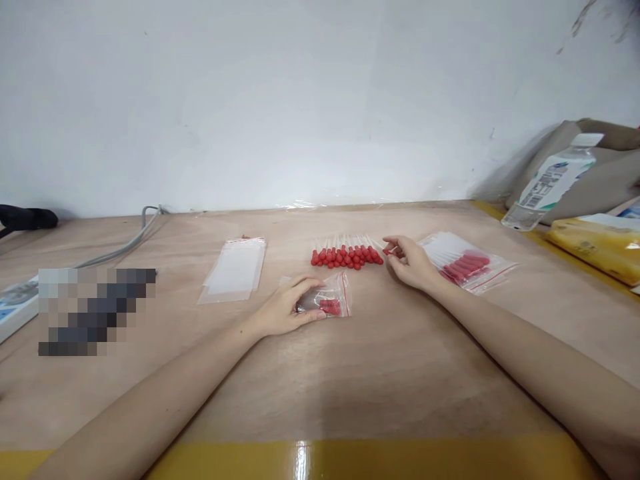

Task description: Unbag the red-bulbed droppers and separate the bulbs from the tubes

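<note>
A row of several clear droppers with red bulbs [346,256] lies on the wooden table [320,373]. My right hand [410,262] pinches one red-bulbed dropper at the row's right end. My left hand [290,308] rests closed on a small clear zip bag [334,298] that holds a few red-bulbed droppers. To the right of my right hand lies a filled zip bag of droppers [466,265].
A stack of empty zip bags [235,269] lies left of centre. A power strip [17,303] and grey cable [127,243] are at far left. A plastic bottle [550,180], brown bag and yellow packet [600,247] stand at the right. The wall runs behind the table.
</note>
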`<control>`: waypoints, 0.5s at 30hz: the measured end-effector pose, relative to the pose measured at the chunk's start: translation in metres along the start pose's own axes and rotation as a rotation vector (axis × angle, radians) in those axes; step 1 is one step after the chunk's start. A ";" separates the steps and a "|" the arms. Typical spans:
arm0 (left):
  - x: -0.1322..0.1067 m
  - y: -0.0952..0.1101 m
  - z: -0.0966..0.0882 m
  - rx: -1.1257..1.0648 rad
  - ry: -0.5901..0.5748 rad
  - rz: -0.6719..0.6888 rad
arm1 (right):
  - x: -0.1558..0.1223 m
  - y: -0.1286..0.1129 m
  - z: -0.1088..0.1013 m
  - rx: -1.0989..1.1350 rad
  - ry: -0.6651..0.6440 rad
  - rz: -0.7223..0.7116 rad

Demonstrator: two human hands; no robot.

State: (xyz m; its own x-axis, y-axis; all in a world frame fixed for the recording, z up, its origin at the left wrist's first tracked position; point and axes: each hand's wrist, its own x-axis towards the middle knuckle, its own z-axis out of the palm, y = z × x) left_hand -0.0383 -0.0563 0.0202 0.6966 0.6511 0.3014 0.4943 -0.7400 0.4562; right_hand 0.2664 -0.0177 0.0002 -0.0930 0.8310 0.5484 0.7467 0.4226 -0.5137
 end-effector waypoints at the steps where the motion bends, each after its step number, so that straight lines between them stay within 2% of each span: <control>1: 0.000 0.000 0.000 0.000 0.001 -0.002 | 0.000 -0.002 0.001 0.009 -0.005 0.039; 5: 0.000 0.002 0.000 0.003 0.003 -0.010 | -0.002 -0.011 0.002 0.075 -0.048 0.169; 8: 0.000 0.002 -0.001 0.007 0.004 -0.012 | -0.002 -0.012 0.004 0.159 -0.009 0.284; 15: 0.000 0.001 0.000 0.009 -0.007 -0.007 | 0.000 -0.005 0.007 0.135 0.012 0.426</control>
State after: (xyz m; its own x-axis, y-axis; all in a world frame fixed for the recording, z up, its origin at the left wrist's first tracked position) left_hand -0.0385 -0.0569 0.0207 0.6971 0.6547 0.2922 0.5033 -0.7372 0.4509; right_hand 0.2581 -0.0178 -0.0019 0.2124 0.9374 0.2760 0.6237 0.0874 -0.7767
